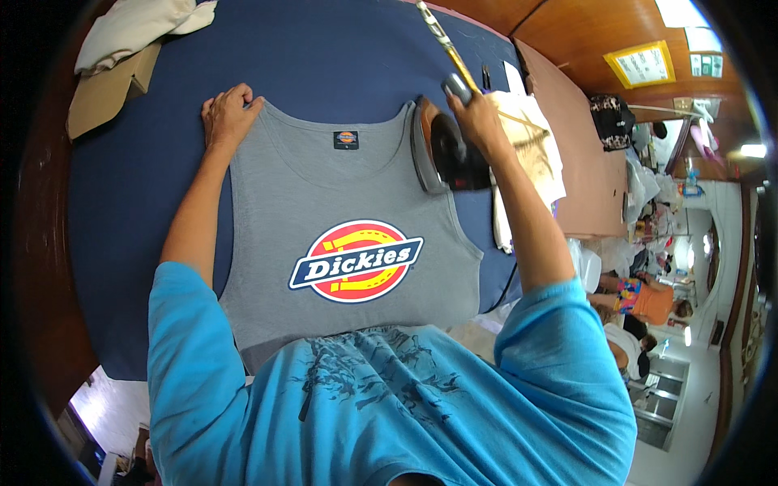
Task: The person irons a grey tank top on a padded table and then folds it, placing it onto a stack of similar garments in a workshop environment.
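A grey sleeveless tank top (267,219) lies spread out, its neckline away from me, with a big red, yellow and dark blue print on the chest and a small dark label inside the neck. My left hand (228,120) has its fingers curled on the top's left shoulder strap. On the other side, my right hand (480,123) is wrapped round the handle of a clothes iron (444,150). The iron is tilted, its metal edge against the right strap and armhole. A striped tube or cord sleeve rises from behind its handle.
Beneath the top is a dark blue padded ironing table (308,57). Cream cloth (134,28) and a cardboard piece (113,93) sit at the far left. Pale folded cloth (535,150) lies beside my right forearm, near a brown surface (579,174). Other people (648,300) are further off at right.
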`<state>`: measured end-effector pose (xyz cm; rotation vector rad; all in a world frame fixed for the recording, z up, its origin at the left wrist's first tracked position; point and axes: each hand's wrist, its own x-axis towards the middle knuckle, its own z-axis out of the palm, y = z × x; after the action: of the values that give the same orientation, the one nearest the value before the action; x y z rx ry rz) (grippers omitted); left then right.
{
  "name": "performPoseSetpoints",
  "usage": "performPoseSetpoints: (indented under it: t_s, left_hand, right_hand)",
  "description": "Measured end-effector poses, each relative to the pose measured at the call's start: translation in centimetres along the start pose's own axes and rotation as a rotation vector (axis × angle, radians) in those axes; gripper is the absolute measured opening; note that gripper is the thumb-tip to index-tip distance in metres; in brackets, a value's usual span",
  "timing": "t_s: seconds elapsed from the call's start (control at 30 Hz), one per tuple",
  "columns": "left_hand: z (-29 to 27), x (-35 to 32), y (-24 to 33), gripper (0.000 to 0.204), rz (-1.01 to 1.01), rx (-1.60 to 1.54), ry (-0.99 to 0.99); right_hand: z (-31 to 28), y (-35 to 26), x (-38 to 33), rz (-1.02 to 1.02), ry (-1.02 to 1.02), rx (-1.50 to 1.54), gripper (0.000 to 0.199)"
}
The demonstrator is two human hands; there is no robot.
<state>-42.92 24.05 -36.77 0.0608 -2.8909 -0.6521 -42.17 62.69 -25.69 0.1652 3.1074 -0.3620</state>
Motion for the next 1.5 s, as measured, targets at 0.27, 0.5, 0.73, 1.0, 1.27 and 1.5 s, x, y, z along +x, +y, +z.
performPoseSetpoints:
  t_s: [0.27,0.5,0.73,1.0,1.27,1.5]
  left_hand:
    - [-2.6,1.6,1.8,0.022,-0.103,0.114,-0.232]
    - [4.3,-1.2,16.5,0.038,0.678,-0.17,0.189]
    - [13.2,-3.8,25.1,0.06,0.72,0.153,-0.318]
    - [11.3,-4.5,25.5,0.06,0.678,0.14,-0.252]
    - [5.1,-16.7,19.1,0.055,0.722,-0.257,-0.098]
    - [-6.4,-34.6,5.5,0.042,0.018,0.042,0.035]
  right_hand:
    - [-0.8,0.4,-3.7,-0.138,-0.06,0.054,0.045]
    - [-4.1,5.2,-18.7,0.105,-0.194,0.106,0.046]
    - [-4.5,7.3,-24.4,0.23,-0.156,0.031,0.046]
    - [-2.8,10.7,-29.5,0.412,-0.034,0.017,0.051]
    - [-4.6,12.8,-28.8,0.195,-0.132,0.106,0.051]
    - [-6.8,17.1,-26.2,0.222,-0.226,0.337,0.061]
